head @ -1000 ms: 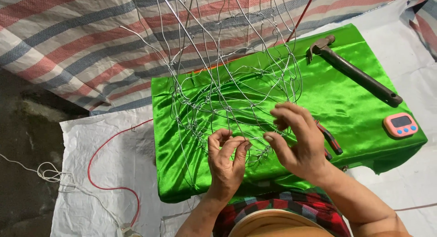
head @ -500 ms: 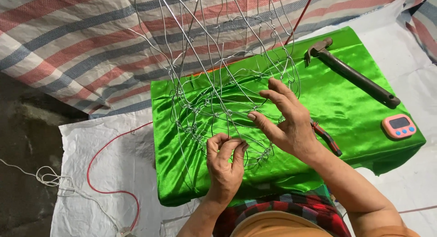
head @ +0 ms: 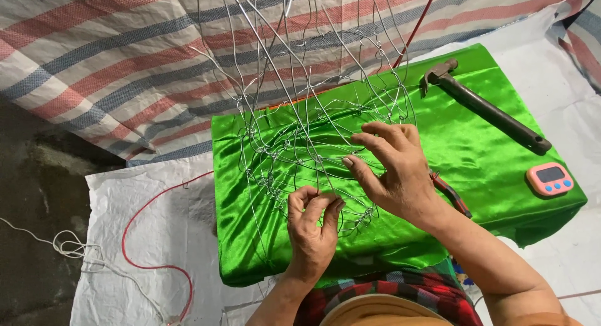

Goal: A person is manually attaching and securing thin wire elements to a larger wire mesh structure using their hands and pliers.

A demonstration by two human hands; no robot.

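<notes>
1. Striped tarpaulin (head: 94, 63) in red, blue and white fills the upper part of the frame; a white woven sheet (head: 138, 238) lies on the ground at lower left and right.
2. One bright green satin cloth (head: 501, 151) covers a raised surface in the centre of the frame.
3. One wire mesh frame (head: 294, 119), made of thin silver wire twisted at many joints, stands on the cloth and rises toward the top centre of the frame.
4. Two bare hands work at the lower part of the mesh. The left hand (head: 315, 229), lower centre, has its fingertips pinched together on a wire strand.
5. The right hand (head: 394, 169), just right of centre, rests on the mesh with fingers spread apart and slightly curled, touching the wires.
6. One dark hammer (head: 485, 107) lies on the cloth at upper right, well apart from the hands.
7. One pair of red-handled pliers (head: 452, 194) lies on the cloth, partly hidden behind the right wrist.
8. One small pink timer (head: 550, 178) sits near the right edge of the cloth.
9. One red cord (head: 147, 238) loops across the white sheet at lower left; a white cord (head: 69, 246) lies beside it.
</notes>
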